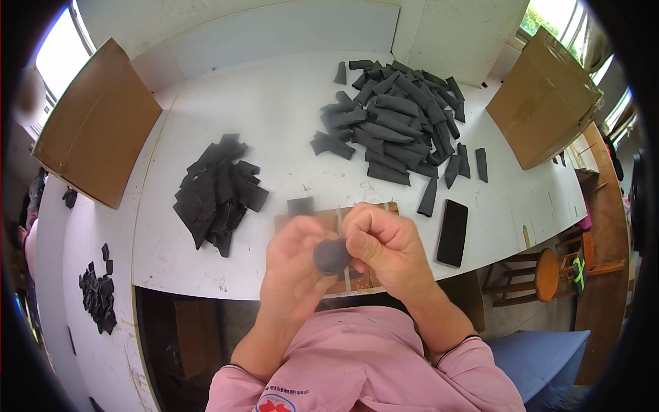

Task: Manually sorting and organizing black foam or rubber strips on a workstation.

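Note:
Just above the table's front edge, a dark grey piece of soft material (332,257) is held between my two hands, its rounded end toward me. My left hand (294,257), smeared by motion, is closed around its left side. The thumb and forefinger of my right hand (384,247) pinch its right edge. Below my hands lies a brown board (362,280) with pale strips, partly hidden by them. A small dark grey piece (301,205) rests at the board's far edge.
A heap of dark grey tube-shaped pieces (401,113) lies at the far right, and a pile of flatter dark pieces (221,196) at the left. A black phone (452,233) lies right of my hands. Cardboard boxes (103,123) (546,99) stand on both sides. A wooden stool (547,275) is at the right.

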`<action>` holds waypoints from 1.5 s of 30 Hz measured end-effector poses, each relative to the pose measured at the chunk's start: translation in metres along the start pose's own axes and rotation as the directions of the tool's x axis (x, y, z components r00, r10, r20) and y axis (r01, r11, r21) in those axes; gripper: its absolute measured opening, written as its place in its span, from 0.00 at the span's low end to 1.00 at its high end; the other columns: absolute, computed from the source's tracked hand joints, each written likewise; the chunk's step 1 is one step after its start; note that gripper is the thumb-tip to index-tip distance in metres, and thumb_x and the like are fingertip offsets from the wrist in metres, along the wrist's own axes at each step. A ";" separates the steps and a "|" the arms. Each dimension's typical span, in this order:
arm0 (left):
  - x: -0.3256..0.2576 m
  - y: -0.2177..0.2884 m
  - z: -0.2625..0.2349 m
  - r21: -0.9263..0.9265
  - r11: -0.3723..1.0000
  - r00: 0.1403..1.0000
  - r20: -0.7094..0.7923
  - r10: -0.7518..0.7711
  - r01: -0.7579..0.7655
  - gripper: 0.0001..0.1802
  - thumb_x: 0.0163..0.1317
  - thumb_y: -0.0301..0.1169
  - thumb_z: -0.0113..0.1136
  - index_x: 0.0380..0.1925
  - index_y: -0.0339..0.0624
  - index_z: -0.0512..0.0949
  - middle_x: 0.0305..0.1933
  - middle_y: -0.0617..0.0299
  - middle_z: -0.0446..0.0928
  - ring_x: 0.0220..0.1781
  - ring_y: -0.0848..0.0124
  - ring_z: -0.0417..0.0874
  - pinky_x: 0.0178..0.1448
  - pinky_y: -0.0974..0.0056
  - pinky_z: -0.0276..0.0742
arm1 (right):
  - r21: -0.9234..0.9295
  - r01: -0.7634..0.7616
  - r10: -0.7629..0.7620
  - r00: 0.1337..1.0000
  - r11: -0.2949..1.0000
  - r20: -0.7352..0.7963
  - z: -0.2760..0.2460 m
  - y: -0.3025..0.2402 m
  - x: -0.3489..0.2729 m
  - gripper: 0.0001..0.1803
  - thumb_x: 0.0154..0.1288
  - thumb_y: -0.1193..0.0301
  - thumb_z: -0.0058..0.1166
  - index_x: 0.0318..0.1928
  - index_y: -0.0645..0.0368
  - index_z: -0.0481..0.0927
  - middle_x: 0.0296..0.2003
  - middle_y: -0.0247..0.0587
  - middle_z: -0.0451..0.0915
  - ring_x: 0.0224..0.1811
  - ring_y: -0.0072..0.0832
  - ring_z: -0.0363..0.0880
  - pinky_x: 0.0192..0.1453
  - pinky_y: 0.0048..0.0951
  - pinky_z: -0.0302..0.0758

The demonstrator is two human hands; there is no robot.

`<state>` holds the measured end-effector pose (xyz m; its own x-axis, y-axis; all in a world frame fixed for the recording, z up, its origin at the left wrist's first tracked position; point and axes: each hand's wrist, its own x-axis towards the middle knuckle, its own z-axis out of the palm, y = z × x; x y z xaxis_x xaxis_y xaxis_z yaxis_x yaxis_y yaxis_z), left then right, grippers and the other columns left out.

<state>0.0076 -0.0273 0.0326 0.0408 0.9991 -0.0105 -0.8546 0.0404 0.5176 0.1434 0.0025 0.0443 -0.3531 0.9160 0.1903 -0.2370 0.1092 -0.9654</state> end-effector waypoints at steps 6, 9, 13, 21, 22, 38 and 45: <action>0.003 0.022 0.015 -0.224 0.946 0.960 0.208 -0.190 0.236 0.22 0.56 0.19 0.47 0.53 0.34 0.61 0.29 0.63 0.72 0.20 0.85 0.66 0.22 0.82 0.63 | -0.025 -0.154 0.156 0.979 0.988 0.134 -0.005 -0.023 0.027 0.10 0.61 0.69 0.49 0.24 0.60 0.70 0.17 0.24 0.65 0.19 0.10 0.58 0.22 0.14 0.58; 0.029 0.007 -0.021 -0.382 0.846 0.923 0.248 -0.294 0.373 0.24 0.57 0.20 0.45 0.56 0.35 0.60 0.30 0.64 0.73 0.14 0.87 0.62 0.16 0.81 0.57 | 0.159 -0.400 0.375 0.912 0.903 0.166 -0.023 0.020 0.037 0.12 0.62 0.67 0.48 0.24 0.59 0.70 0.16 0.26 0.66 0.17 0.12 0.58 0.20 0.16 0.57; 0.036 -0.031 -0.079 -0.607 0.678 0.894 0.134 -0.426 0.414 0.22 0.61 0.26 0.37 0.56 0.32 0.59 0.37 0.53 0.74 0.09 0.82 0.62 0.13 0.79 0.56 | 0.289 -0.506 0.463 0.862 0.813 0.208 -0.037 0.081 0.023 0.13 0.62 0.66 0.46 0.24 0.58 0.70 0.16 0.27 0.67 0.16 0.14 0.58 0.19 0.16 0.56; 0.030 -0.015 -0.036 0.850 0.511 0.982 0.029 0.188 -0.124 0.16 0.53 0.24 0.52 0.44 0.39 0.71 0.35 0.60 0.75 0.32 0.74 0.74 0.29 0.76 0.67 | -0.056 -0.347 0.351 0.930 0.936 0.108 -0.037 0.078 0.030 0.11 0.62 0.67 0.46 0.27 0.62 0.70 0.20 0.32 0.70 0.19 0.17 0.64 0.24 0.18 0.62; 0.029 -0.014 -0.035 0.930 0.174 0.902 0.249 0.353 -0.325 0.16 0.50 0.24 0.55 0.42 0.40 0.72 0.36 0.58 0.75 0.39 0.70 0.75 0.36 0.74 0.70 | -0.057 -0.344 0.348 0.931 0.937 0.109 -0.038 0.078 0.028 0.11 0.62 0.67 0.46 0.27 0.62 0.70 0.20 0.32 0.70 0.19 0.17 0.64 0.24 0.18 0.62; 0.025 -0.023 -0.042 0.572 0.762 0.953 0.161 0.258 -0.303 0.09 0.51 0.16 0.50 0.33 0.32 0.74 0.40 0.57 0.73 0.42 0.72 0.73 0.48 0.69 0.68 | -0.791 0.439 -0.288 0.895 0.427 0.342 -0.034 0.071 0.017 0.12 0.51 0.63 0.54 0.20 0.57 0.71 0.17 0.33 0.68 0.22 0.30 0.69 0.22 0.29 0.66; 0.042 -0.014 -0.024 0.847 0.506 0.984 0.181 0.011 -0.161 0.04 0.43 0.20 0.63 0.20 0.35 0.76 0.28 0.59 0.75 0.39 0.72 0.73 0.40 0.71 0.69 | -0.648 0.470 -0.398 0.877 0.599 0.269 -0.037 0.086 0.010 0.04 0.51 0.70 0.50 0.25 0.57 0.74 0.20 0.35 0.70 0.23 0.32 0.70 0.23 0.31 0.68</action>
<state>0.0086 0.0141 0.0047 0.1242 0.9809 0.1499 -0.0003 -0.1510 0.9885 0.1526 0.0354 -0.0431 -0.4590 0.6561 0.5990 0.2788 0.7466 -0.6041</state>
